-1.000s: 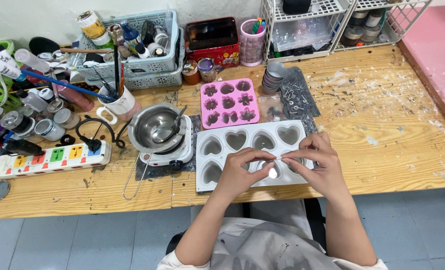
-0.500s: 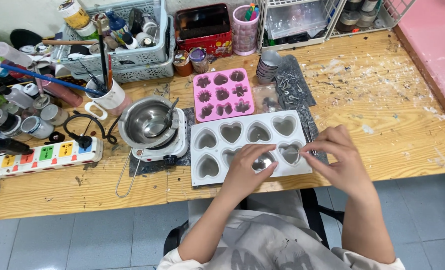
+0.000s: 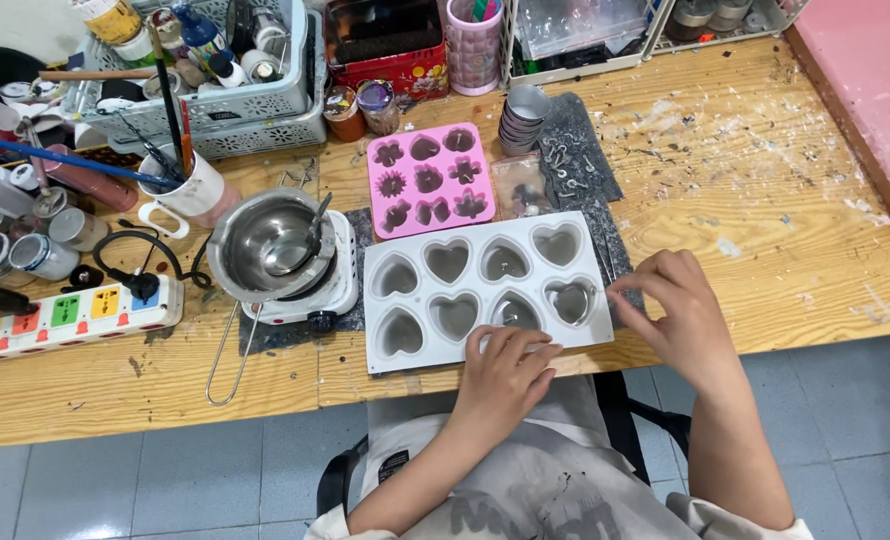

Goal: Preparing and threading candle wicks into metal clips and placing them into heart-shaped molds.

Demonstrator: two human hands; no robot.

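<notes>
Head view: a white silicone heart mould (image 3: 485, 290) with eight cavities lies near the front edge of the wooden surface (image 3: 765, 180), just ahead of the seated person. The left hand (image 3: 505, 365) rests its curled fingertips on the mould's front rim, below the third cavity of the near row; whether it pinches anything cannot be told. The right hand (image 3: 670, 305) sits at the mould's right end, fingers loosely bent and close together, holding nothing that shows.

A second ago both hands met over the near row, pinching something small and pale between them. Half a second ago they had parted, the left over the third near cavity. Now the right has drawn clear to the mould's right edge, and that cavity stands uncovered; the small piece is no longer seen.

Behind the mould lies a pink flower mould (image 3: 430, 178). To its left a steel melting pot (image 3: 265, 245) sits on a small white hotplate (image 3: 337, 285), with a power strip (image 3: 65, 315) toward the left edge.
</notes>
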